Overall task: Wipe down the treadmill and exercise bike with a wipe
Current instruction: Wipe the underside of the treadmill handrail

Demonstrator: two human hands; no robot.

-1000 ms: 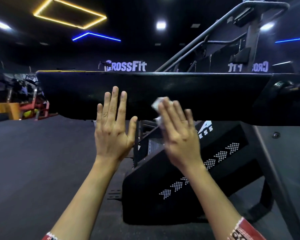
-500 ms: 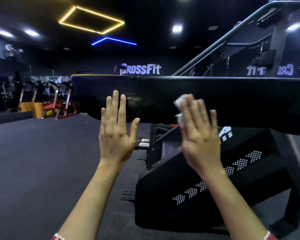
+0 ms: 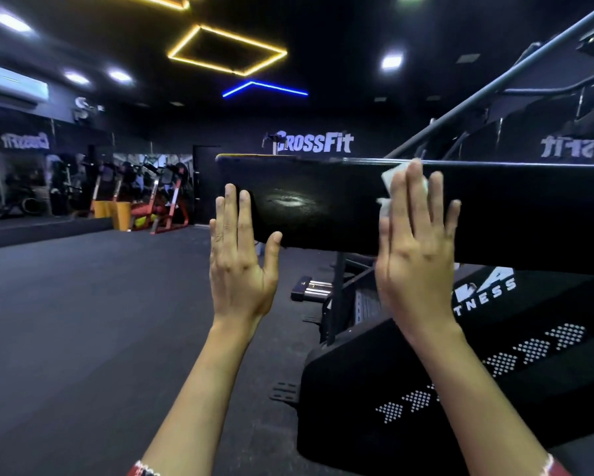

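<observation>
A wide black panel (image 3: 323, 204) of the exercise machine runs across the view at chest height. My right hand (image 3: 414, 249) lies flat on it with straight fingers and presses a white wipe (image 3: 390, 182) against its face; the wipe shows beside and above my fingers. My left hand (image 3: 239, 259) rests flat on the panel's left end, fingers straight and empty. A pale smear (image 3: 288, 202) shows on the panel between my hands.
Below the panel slopes the machine's black base (image 3: 460, 389) with white lettering and dotted arrows. Grey handrails (image 3: 494, 87) rise at the upper right. Dark gym floor (image 3: 82, 338) spreads left, with red and yellow equipment (image 3: 151, 204) by the far mirror wall.
My right hand with the wipe has slid up the panel, its fingertips now at the top edge. The view has turned left. My left hand stays flat near the panel's left end.
</observation>
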